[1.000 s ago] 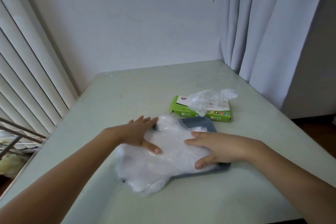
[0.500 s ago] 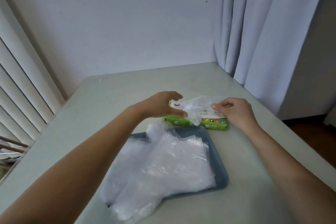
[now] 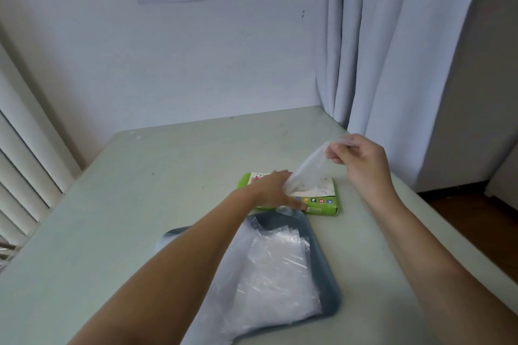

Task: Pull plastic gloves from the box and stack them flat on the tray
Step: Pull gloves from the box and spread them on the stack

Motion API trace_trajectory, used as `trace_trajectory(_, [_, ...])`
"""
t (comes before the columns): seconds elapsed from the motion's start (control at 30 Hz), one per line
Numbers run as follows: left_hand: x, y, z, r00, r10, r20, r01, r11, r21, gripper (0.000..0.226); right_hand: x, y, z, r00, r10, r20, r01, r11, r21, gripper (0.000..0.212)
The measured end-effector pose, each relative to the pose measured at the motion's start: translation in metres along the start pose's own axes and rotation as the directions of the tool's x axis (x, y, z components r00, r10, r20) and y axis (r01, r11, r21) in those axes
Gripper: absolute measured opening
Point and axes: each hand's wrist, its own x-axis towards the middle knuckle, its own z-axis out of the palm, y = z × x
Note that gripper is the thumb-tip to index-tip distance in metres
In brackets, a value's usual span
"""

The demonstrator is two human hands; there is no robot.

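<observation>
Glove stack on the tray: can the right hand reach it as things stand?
Probably yes. The right hand pinches a glove above the green box; the glove stack lies nearer, its right part uncovered. The left hand rests on the box, its forearm crossing only the tray's left side.

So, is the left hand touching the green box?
Touching. The head view shows the left hand lying flat on the box, fingers across its top and front edge.
</observation>
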Motion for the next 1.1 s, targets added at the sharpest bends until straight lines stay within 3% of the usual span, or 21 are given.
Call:
trace_trajectory(0.1, [0.003, -0.001, 0.001, 1.0, -0.025, 0.002, 0.026, 0.999, -0.034, 0.078, 0.003, -0.039, -0.01, 0.997, -0.065, 0.05, 0.058, 0.989, 0.139, 0.019])
trace_trajectory(0.23, [-0.006, -0.001, -0.018, 0.996, 0.039, 0.084, -0.016, 0.965, -0.262, 0.048, 0.001, -0.089, -0.024, 0.921, 0.021, 0.39, -0.067, 0.992, 0.104, 0.017])
trace_trajectory(0.27, [-0.01, -0.001, -0.028, 0.995, 0.047, 0.093, -0.02, 0.961, -0.275, 0.052, -0.001, -0.097, -0.025, 0.891, 0.042, 0.452, -0.083, 0.994, 0.071, 0.015])
trace_trajectory(0.33, [-0.019, -0.003, -0.048, 0.992, 0.094, 0.081, -0.067, 0.956, -0.287, 0.07, -0.008, -0.113, -0.027, 0.868, 0.067, 0.491, -0.097, 0.995, 0.036, 0.015])
trace_trajectory(0.43, [-0.043, 0.003, -0.077, 0.987, 0.151, -0.06, -0.16, 0.839, -0.521, 0.057, -0.018, -0.13, -0.027, 0.837, 0.088, 0.541, -0.085, 0.996, -0.031, 0.027])
trace_trajectory(0.5, [-0.069, 0.019, -0.088, 0.965, 0.253, -0.069, -0.237, 0.73, -0.641, 0.055, -0.022, -0.136, -0.022, 0.813, 0.136, 0.567, -0.085, 0.99, -0.115, 0.025])
trace_trajectory(0.6, [-0.103, 0.044, -0.09, 0.895, 0.447, -0.018, -0.359, 0.693, -0.625, 0.073, -0.027, -0.139, -0.014, 0.781, 0.181, 0.598, -0.074, 0.977, -0.199, 0.022])
trace_trajectory(0.67, [-0.12, 0.056, -0.084, 0.869, 0.495, 0.016, -0.385, 0.695, -0.607, 0.063, -0.034, -0.143, -0.008, 0.727, 0.176, 0.664, -0.062, 0.98, -0.191, 0.023])
trace_trajectory(0.8, [-0.14, 0.065, -0.073, 0.887, 0.463, -0.002, -0.379, 0.723, -0.578, 0.006, -0.047, -0.152, 0.001, 0.607, 0.178, 0.774, -0.072, 0.983, -0.169, 0.033])
trace_trajectory(0.9, [-0.154, 0.063, -0.065, 0.911, 0.413, -0.021, -0.344, 0.729, -0.591, 0.023, -0.056, -0.156, 0.005, 0.566, 0.183, 0.804, -0.092, 0.983, -0.159, 0.026])
trace_trajectory(1.03, [-0.172, 0.054, -0.058, 0.924, 0.38, -0.045, -0.312, 0.679, -0.664, 0.026, -0.064, -0.149, 0.01, 0.633, 0.184, 0.752, -0.167, 0.981, -0.099, 0.021])
trace_trajectory(1.1, [-0.182, 0.047, -0.057, 0.944, 0.308, -0.12, -0.304, 0.663, -0.685, 0.023, -0.07, -0.142, 0.011, 0.637, 0.231, 0.735, -0.27, 0.961, -0.067, 0.032])
